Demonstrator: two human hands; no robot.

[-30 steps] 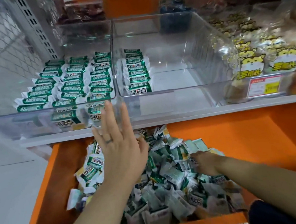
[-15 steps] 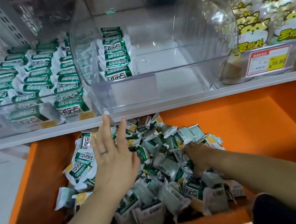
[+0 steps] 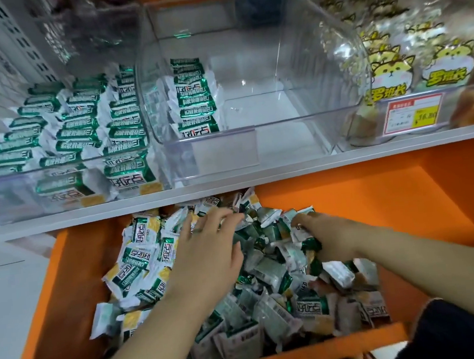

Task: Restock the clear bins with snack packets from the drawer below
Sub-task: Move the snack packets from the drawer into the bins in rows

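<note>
Orange drawer sits open under the shelf. The middle clear bin above has only one row along its left wall. Packets are heaped toward the drawer's left and front edge. Left hand lies flat on the heap, fingers spread, gripping nothing. Right hand is dug in, can't tell if it's got any. I'd gather a few facing one way, then row them up.

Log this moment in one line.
phase: gathering; left hand: on packets; right hand: fingers curled round packets; middle bin: one packet row
</note>
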